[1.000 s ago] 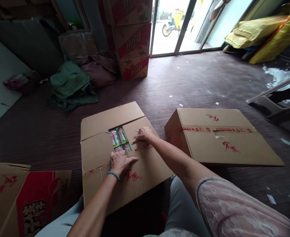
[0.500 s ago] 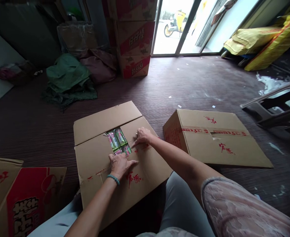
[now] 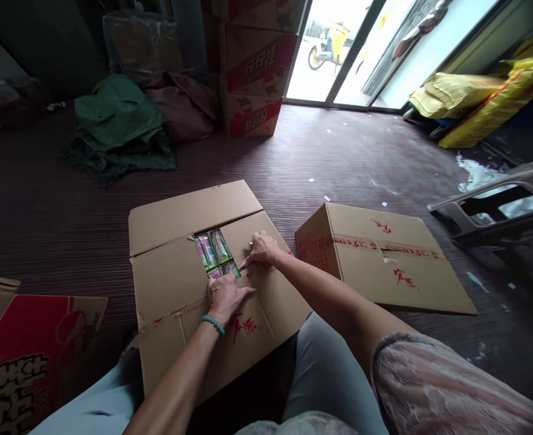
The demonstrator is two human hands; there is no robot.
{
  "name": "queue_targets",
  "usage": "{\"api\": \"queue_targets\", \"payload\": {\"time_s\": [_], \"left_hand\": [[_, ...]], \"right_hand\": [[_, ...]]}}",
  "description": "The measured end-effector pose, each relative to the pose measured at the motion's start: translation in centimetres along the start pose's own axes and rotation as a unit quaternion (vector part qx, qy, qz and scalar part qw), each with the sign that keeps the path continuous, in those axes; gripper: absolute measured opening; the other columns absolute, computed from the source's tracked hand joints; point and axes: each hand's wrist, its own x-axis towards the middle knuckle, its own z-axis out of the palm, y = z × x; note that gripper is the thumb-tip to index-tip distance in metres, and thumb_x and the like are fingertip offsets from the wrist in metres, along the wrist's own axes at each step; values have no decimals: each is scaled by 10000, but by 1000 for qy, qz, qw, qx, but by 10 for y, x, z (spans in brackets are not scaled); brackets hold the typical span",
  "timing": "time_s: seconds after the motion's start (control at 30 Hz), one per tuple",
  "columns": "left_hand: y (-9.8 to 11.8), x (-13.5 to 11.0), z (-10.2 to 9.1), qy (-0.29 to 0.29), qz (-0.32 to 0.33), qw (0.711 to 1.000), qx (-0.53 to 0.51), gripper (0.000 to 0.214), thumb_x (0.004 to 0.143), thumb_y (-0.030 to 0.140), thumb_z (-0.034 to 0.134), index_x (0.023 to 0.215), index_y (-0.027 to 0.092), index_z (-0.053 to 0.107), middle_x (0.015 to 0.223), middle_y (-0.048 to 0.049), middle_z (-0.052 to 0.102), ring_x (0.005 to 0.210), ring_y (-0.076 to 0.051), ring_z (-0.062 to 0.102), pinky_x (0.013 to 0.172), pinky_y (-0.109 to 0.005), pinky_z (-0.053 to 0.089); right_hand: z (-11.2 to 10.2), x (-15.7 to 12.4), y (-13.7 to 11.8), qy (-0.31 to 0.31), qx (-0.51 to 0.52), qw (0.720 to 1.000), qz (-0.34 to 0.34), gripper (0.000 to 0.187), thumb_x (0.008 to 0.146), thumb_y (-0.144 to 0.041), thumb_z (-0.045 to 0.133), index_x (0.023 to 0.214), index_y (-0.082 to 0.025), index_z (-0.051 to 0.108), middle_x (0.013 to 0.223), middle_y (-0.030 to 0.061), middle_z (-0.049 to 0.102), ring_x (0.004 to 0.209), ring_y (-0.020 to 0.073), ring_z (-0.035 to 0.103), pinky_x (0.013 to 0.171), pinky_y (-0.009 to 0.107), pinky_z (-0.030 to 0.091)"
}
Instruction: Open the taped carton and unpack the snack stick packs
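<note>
Your left hand lies splayed, thumb wide, on the brown cardboard carton at near centre, beside glossy green-and-pink packets showing between its flaps; your right hand, half curled, grip unclear, sits to their right. You're seemingly on flap work; the next move calls for steady pressure.

The left forearm points to one o'clock, left hand palm down, thumb splayed toward three. The right forearm reaches toward ten o'clock, right hand bent at the fingers

Hands — two, bracelet — one, stool (one)
</note>
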Motion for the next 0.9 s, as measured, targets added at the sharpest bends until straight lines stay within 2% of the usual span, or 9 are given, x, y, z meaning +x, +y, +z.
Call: {"api": "queue_targets", "payload": {"time_s": [0.23, 0.7, 0.9], "left_hand": [[-5, -4, 3, 30, 14, 999, -16, 466, 704, 654, 675, 767, 193, 642, 761, -58, 699, 801, -256, 642, 765, -346, 387], [-2, -11, -1, 56, 7, 998, -19, 391, 750, 591, 676, 757, 204, 621, 733, -41, 685, 779, -241, 628, 764, -335, 366], [-2, -13, -3, 57, 13, 998, -26, 347, 756, 532, 704, 733, 200, 607, 707, -35, 665, 744, -227, 604, 771, -326, 368]], "right_hand": [[-4, -1, -3, -15, -2, 1000, 6, 977, 356, -697, 832, 1141, -184, 560, 1203, 138, 535, 1028, 309, 620, 829, 390, 529], [5, 5, -1, 6, 16, 1000, 5, 1039, 299, -722, 820, 1138, -176, 542, 1167, 142, 534, 980, 306, 634, 805, 412, 547], [7, 6, 1, -1, 18, 1000, 5, 996, 325, -706, 829, 1128, -189, 546, 1166, 135, 540, 967, 291, 638, 809, 401, 546]]}}
